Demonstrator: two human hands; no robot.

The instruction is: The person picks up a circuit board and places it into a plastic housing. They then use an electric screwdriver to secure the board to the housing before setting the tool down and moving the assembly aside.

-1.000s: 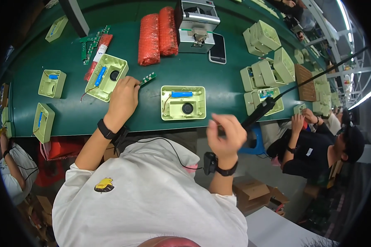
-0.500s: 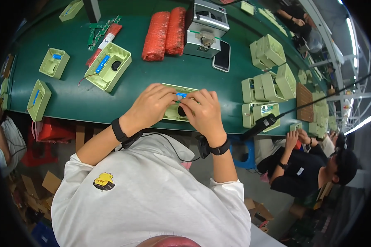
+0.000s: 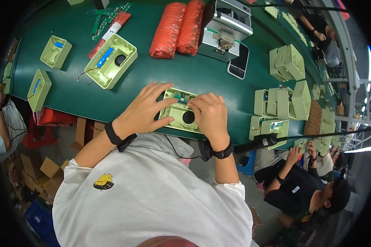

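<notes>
A light green plastic casing (image 3: pixel 177 123) lies on the bench in front of me, with a small green circuit board (image 3: pixel 180 97) along its far side and a round black speaker (image 3: pixel 189 117) in its near right part. My left hand (image 3: pixel 142 108) has its fingers spread around the casing's left end, its thumb and index finger reaching over the rim. Over the casing's right end, my right hand (image 3: pixel 210 113) has its fingertips pinched together beside the board. What they pinch is hidden by the fingers.
Another casing (image 3: pixel 130 61) with a blue battery and speaker sits left. Red bubble-wrapped rolls (image 3: pixel 167 31), a grey metal machine (image 3: pixel 220 43) and a phone (image 3: pixel 238 61) stand at the back. Stacked casings (image 3: pixel 282 101) and a black rod-like device (image 3: pixel 257 143) are right, near a co-worker (image 3: pixel 301 179).
My left hand has drawn back left from the battery area and spread its fingers. The right hand stays at the casing, now baring the green board and speaker. The whole view has shifted slightly.
</notes>
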